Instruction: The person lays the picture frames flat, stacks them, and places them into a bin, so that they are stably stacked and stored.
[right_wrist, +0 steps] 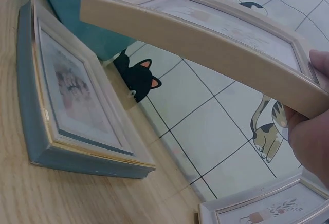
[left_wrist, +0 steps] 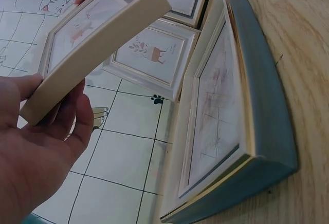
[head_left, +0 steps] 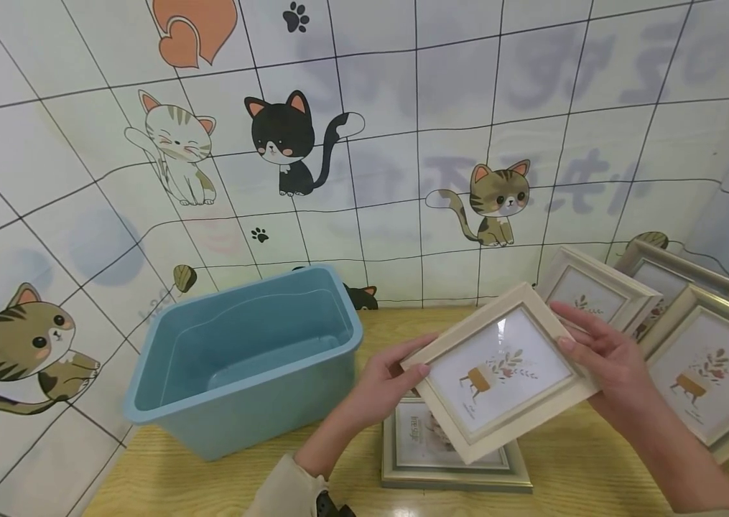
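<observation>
A cream picture frame [head_left: 500, 373], with a print of an orange planter and leaves behind a shiny pane, is held tilted above the table by both hands. The left hand [head_left: 377, 384] grips its left corner, thumb on the front edge and fingers underneath, as the left wrist view shows. On the opposite side, the right hand [head_left: 619, 359] pinches the border with its thumb on the front. Below lies another picture frame [head_left: 454, 480], gold-edged with a blue-grey side in the wrist views; the held frame partly hides it in the head view.
A blue plastic bin [head_left: 261, 402] stands left on the wooden table [head_left: 164, 477]. At the right lean a whitish frame [head_left: 645, 293], a gold frame [head_left: 720, 366] and a third frame [head_left: 687, 266] behind. A cat-patterned cloth [head_left: 390, 201] hangs behind everything.
</observation>
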The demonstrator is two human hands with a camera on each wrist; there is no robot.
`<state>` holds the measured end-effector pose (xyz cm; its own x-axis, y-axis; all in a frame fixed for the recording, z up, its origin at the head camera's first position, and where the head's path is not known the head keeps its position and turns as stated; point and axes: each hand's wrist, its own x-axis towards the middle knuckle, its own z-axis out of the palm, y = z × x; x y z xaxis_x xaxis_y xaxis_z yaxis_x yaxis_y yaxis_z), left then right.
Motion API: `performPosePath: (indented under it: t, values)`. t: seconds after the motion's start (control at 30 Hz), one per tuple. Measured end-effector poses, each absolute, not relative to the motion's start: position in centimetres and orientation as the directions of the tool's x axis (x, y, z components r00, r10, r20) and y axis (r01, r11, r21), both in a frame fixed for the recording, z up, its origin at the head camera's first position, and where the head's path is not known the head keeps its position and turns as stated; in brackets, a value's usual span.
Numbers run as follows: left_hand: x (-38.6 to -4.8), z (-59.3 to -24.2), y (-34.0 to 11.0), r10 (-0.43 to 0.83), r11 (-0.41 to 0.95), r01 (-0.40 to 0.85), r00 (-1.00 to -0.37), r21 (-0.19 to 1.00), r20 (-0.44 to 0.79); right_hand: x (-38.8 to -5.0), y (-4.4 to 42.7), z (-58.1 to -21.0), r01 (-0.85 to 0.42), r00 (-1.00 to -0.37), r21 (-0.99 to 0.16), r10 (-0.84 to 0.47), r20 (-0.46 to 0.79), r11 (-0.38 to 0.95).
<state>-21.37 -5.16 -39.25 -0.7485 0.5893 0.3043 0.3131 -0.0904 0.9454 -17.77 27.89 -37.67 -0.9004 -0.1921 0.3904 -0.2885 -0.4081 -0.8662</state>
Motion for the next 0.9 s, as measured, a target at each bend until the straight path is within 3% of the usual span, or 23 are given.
performPosePath:
  t: [0.2,0.33,0.47,0.73,0.9]
  values:
    - [-21.2,-39.7,-4.9,0.477,-0.054,0.287,-0.834,0.956,0.277,-16.9,27.3,-38.4,-0.239,-0.952,-0.914,-0.104,0.286,-0.328]
    - [-21.1,-40.0,-4.7,0.385,0.012,0.260,-0.892,0.966,0.235,-16.3,26.6,-39.0,-0.195,-0.981,-0.980,0.022,0.194,-0.038]
    - [-21.2,-40.4,-4.6,0.295,0.058,0.227,-0.934,0.972,0.201,-15.8,25.7,-39.5,-0.139,-0.981,-0.962,0.097,0.166,0.235]
    - [-21.5,-41.1,-4.6,0.156,0.207,0.254,-0.962,0.945,0.225,-14.9,24.1,-40.8,-0.124,-0.970,-0.898,0.140,0.200,0.423]
    - [-21.8,-41.9,-4.7,0.116,0.327,0.299,-0.954,0.896,0.276,-14.4,23.8,-41.8,-0.146,-0.976,-0.880,0.080,0.202,0.451]
